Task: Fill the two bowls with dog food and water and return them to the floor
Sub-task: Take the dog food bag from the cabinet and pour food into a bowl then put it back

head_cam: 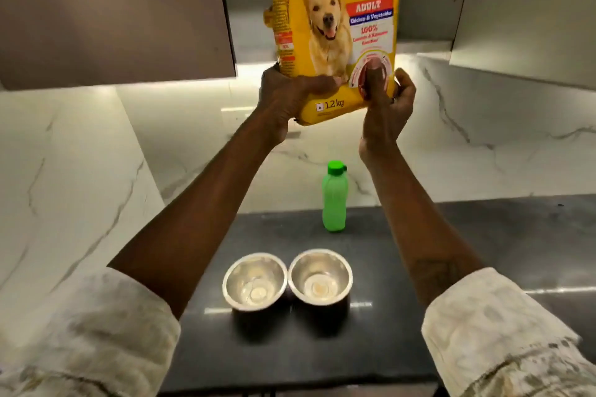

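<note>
Fingers of the left hand [288, 97] and the right hand [388, 108] curl round the dog food bag [338, 16], above the bowls [237, 274].

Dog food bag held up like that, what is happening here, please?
A person holds the yellow dog food bag upright in the air above the dark counter. The left hand grips its lower left corner and the right hand its lower right edge. Nothing is poured yet: the left steel bowl and the right steel bowl sit side by side on the counter and look empty. A green bottle, cap on, stands behind them.
</note>
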`<state>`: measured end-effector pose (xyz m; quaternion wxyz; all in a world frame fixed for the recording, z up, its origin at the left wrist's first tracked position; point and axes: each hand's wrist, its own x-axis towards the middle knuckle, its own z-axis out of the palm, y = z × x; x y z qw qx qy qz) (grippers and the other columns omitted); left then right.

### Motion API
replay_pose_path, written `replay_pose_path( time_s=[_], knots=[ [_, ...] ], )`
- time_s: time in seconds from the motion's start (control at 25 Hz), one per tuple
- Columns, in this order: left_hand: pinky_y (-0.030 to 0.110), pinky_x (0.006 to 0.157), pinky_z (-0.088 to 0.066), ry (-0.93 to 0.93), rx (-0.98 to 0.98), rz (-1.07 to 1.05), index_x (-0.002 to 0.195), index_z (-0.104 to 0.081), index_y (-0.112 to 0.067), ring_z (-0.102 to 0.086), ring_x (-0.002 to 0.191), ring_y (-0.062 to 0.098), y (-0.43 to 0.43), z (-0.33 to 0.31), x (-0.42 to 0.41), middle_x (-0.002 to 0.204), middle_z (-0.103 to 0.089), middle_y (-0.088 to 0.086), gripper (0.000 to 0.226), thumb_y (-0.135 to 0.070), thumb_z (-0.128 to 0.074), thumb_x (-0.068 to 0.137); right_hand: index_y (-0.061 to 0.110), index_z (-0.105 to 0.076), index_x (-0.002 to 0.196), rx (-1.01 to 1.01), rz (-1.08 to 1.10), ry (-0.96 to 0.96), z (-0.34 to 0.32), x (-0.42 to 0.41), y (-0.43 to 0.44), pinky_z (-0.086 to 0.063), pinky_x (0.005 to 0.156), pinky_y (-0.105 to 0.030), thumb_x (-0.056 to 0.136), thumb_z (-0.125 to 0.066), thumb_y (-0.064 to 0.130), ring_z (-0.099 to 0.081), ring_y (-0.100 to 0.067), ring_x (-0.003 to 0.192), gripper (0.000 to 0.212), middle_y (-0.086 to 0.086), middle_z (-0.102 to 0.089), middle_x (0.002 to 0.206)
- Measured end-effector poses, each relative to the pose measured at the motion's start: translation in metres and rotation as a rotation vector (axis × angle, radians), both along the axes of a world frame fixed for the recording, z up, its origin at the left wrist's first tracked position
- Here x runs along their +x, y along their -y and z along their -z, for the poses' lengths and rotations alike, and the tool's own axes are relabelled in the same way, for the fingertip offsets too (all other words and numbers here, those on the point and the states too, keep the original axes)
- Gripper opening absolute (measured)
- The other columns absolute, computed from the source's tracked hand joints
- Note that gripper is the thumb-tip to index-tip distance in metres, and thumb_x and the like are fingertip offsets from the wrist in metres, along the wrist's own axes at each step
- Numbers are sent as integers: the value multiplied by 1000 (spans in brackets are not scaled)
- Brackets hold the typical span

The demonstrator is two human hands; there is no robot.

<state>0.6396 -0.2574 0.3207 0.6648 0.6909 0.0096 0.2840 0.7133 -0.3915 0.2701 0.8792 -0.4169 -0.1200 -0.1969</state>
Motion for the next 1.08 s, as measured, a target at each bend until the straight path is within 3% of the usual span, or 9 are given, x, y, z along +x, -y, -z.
replay_pose_path(
  time_s=[0.12,0.2,0.28,0.36,0.44,0.52,0.68,0.76,1.08],
  knots=[
    [53,83,-64,-55,-120,26,127,-69,-15,-79,97,29,8,69,-18,113,-80,6,75,-15,-98,58,5,-46,150,215,-384,-123,63,-25,-4,-53,106,-57,74,-91,43,-66,-39,125,96,-22,-64,140],
    [59,89,-61,-123,-198,68,126,-72,-11,-78,100,34,16,119,-31,114,-79,12,66,-9,-94,64,8,-51,150,295,-632,-105,102,-46,-7,-41,116,-62,88,-76,39,-54,-44,138,74,-22,-57,148],
    [61,91,-60,-176,-278,53,125,-73,-10,-77,101,36,21,158,-46,114,-79,14,67,-11,-95,62,13,-58,146,313,-741,-179,135,-65,-6,-40,117,-62,95,-62,37,-56,-41,136,57,-19,-59,147],
    [60,92,-60,-220,-308,29,126,-71,-13,-77,104,35,21,187,-57,116,-79,12,71,-15,-97,60,14,-47,155,306,-801,-228,166,-76,-4,-39,117,-62,93,-66,35,-52,-41,140,68,-19,-52,153],
    [56,94,-60,-283,-244,30,129,-69,-20,-76,107,31,12,206,-67,119,-78,7,75,-28,-98,60,14,-36,161,278,-821,-256,191,-85,-8,-29,120,-67,89,-77,28,-39,-44,149,84,-20,-40,163],
    [53,97,-59,-368,-151,76,133,-67,-25,-74,113,27,-4,221,-81,123,-77,2,76,-37,-97,64,14,-35,161,207,-807,-320,208,-91,-12,-24,121,-71,89,-79,19,-33,-45,152,84,-22,-35,165],
    [45,97,-57,-558,-158,124,125,-69,-22,-73,107,20,-58,243,-105,115,-78,2,51,-26,-90,79,14,-48,152,49,-788,-403,238,-92,1,-42,112,-65,99,-59,5,-54,-42,138,55,-17,-58,148],
    [45,95,-60,-610,-224,86,128,-65,-20,-73,102,22,-78,257,-109,114,-77,8,55,-26,-90,79,12,-46,154,17,-718,-405,258,-85,18,-38,115,-66,103,-48,1,-48,-44,143,52,-19,-54,152],
    [37,64,-65,-935,-205,18,108,-67,5,-73,68,27,-67,351,-65,89,-73,22,37,-14,-85,83,10,-53,149,-252,-357,-492,309,-61,90,-43,109,-72,82,-74,-3,-59,-43,133,71,-18,-61,145]
  ],
)
